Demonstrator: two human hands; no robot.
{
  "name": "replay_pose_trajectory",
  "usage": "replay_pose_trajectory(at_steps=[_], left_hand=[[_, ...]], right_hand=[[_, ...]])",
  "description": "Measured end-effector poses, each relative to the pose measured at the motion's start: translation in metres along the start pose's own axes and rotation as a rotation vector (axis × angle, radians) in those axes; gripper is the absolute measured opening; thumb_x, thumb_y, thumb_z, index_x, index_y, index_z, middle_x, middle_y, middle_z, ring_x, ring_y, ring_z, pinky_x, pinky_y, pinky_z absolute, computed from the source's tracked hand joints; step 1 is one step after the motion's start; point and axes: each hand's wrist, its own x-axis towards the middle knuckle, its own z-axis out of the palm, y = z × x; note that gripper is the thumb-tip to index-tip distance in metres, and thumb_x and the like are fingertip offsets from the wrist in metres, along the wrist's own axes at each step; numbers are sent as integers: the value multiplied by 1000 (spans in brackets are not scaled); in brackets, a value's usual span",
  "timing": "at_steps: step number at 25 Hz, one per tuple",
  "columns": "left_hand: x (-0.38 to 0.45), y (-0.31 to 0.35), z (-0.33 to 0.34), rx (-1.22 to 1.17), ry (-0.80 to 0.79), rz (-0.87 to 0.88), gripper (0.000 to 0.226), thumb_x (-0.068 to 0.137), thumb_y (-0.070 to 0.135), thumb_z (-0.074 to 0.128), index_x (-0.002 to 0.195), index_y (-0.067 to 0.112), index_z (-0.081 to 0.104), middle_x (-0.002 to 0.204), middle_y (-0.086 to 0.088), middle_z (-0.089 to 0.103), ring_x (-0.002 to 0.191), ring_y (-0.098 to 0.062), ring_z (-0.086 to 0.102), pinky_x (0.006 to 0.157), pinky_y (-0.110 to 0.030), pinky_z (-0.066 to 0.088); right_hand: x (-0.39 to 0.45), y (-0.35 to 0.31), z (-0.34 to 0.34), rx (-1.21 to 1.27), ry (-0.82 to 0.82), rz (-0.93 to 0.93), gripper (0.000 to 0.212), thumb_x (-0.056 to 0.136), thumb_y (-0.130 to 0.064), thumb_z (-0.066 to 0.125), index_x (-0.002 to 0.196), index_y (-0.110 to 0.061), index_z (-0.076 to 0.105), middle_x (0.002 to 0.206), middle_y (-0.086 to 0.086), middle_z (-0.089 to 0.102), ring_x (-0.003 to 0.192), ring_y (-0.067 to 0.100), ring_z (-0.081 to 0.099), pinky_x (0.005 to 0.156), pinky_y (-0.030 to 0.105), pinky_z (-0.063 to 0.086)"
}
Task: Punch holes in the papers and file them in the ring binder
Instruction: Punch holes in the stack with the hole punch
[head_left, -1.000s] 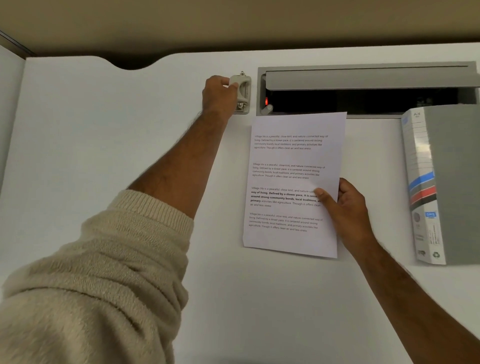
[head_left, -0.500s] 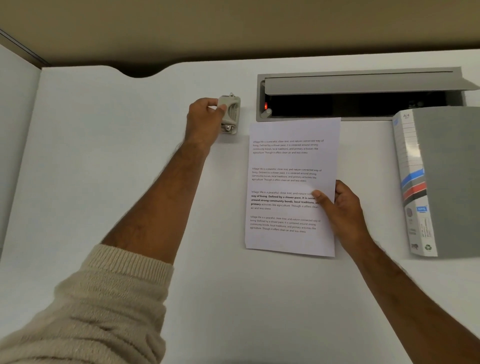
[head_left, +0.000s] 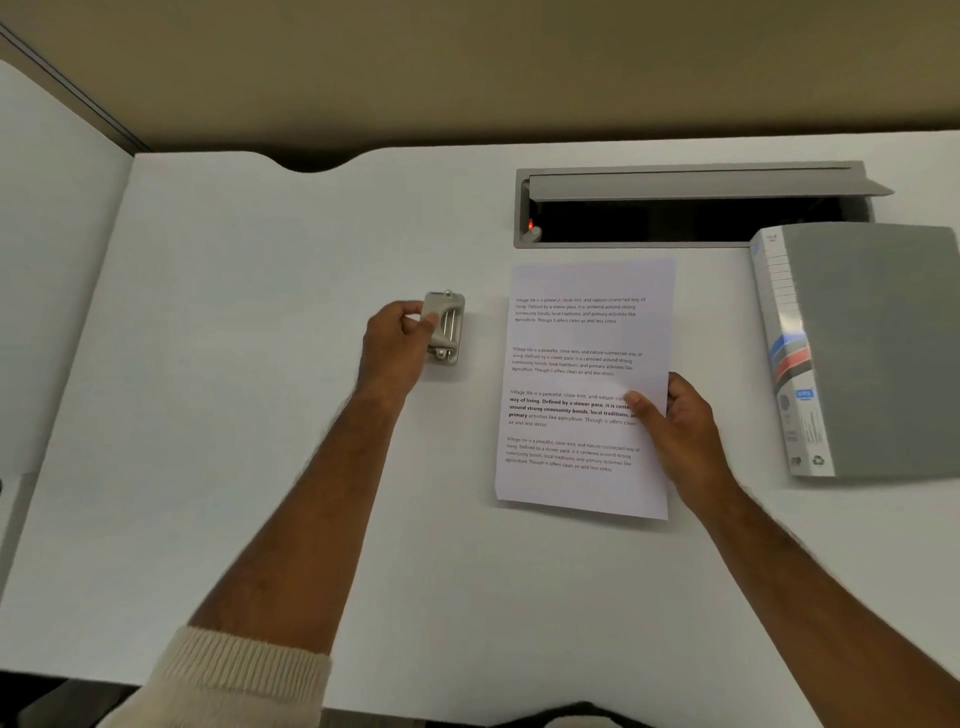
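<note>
A small beige hole punch (head_left: 445, 327) stands on the white desk (head_left: 234, 415), left of the paper. My left hand (head_left: 392, 345) grips its left side with thumb and fingers. A printed white paper sheet (head_left: 582, 384) lies flat in the middle of the desk. My right hand (head_left: 675, 421) pinches the sheet's right edge, thumb on top of the text. A closed grey ring binder (head_left: 872, 353) with a white labelled spine lies at the right, apart from both hands.
An open grey cable tray (head_left: 685, 202) with a raised lid and a red light is set into the desk behind the paper. A partition panel (head_left: 47, 234) stands at the left. The desk's near edge runs below my forearms.
My left hand has pulled the hole punch toward me and leftward, away from the cable tray corner. The paper and my right hand have kept their place on the desk.
</note>
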Motion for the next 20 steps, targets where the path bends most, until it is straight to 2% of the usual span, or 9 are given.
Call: replay_pose_trajectory(at_steps=[3,6,14,20], left_hand=[[-26,-13,-8,-8,6,-24,14,92,28,70,105,27,72,79,10,67,76,-10,65,78,-31,56],[-52,-23,-14,-27,3,-48,16,93,28,70,109,25,72,80,9,67,76,-8,65,74,-27,52],[-116,-52,-17,-27,-54,-93,9,95,24,69,104,24,69,82,7,67,75,-8,64,67,-21,48],[-149,-77,-17,22,-75,-103,6,95,24,70,100,24,68,76,6,65,72,-10,62,65,-24,46]], right_hand=[[-13,4,-2,-25,4,-5,27,95,-34,67,120,-30,59,111,-19,70,94,4,71,80,27,59],[-28,11,-4,-41,7,5,31,95,-36,67,124,-27,60,114,-13,71,98,10,71,82,32,59],[-70,27,-5,-79,-26,28,32,96,-36,66,125,-25,60,115,-11,71,94,10,72,80,32,61],[-97,42,-3,-69,-55,39,24,96,-32,66,119,-25,61,112,-14,71,88,3,73,70,20,58]])
